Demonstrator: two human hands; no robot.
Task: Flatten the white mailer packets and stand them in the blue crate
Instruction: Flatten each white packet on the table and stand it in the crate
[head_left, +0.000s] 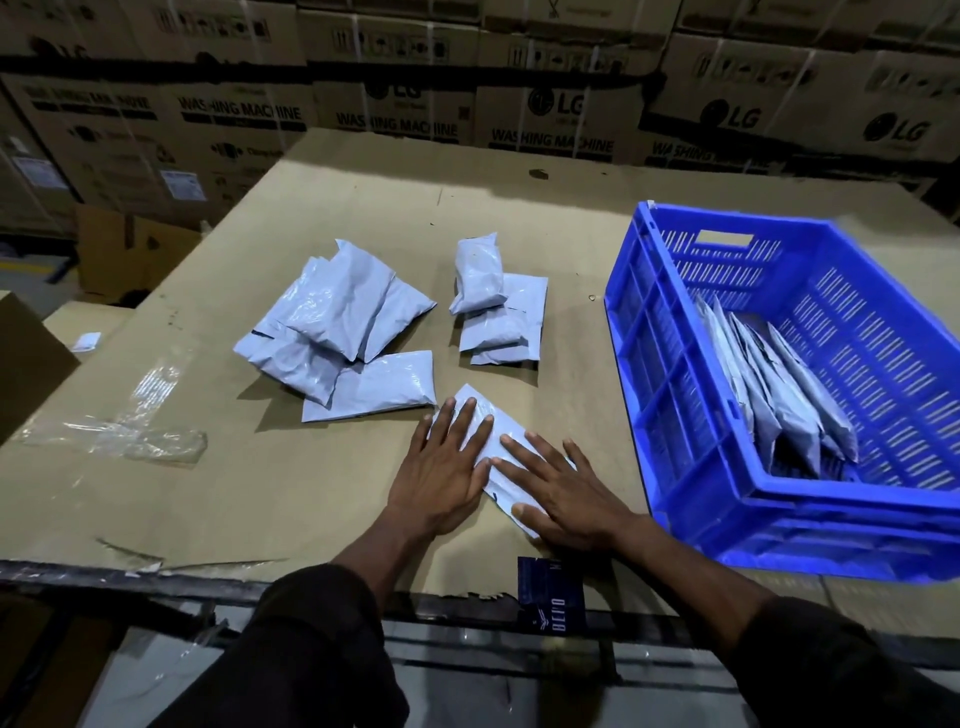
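Note:
One white mailer packet (500, 435) lies flat on the cardboard-covered table near its front edge. My left hand (445, 467) presses on its left part with straight fingers. My right hand (558, 493) presses flat on its right part. A loose pile of white packets (343, 322) lies further back on the left, and a smaller stack (496, 301) sits beside it in the middle. The blue crate (675, 395) stands at the right, with several packets (779, 400) leaning upright inside along its near side.
The table's cardboard sheet (260, 467) carries crumpled clear tape (145, 436) at the left. A dark blue tag (550, 592) hangs at the front edge. Stacked washing machine boxes (467, 104) form a wall behind. Open cardboard boxes (124, 249) stand at the left.

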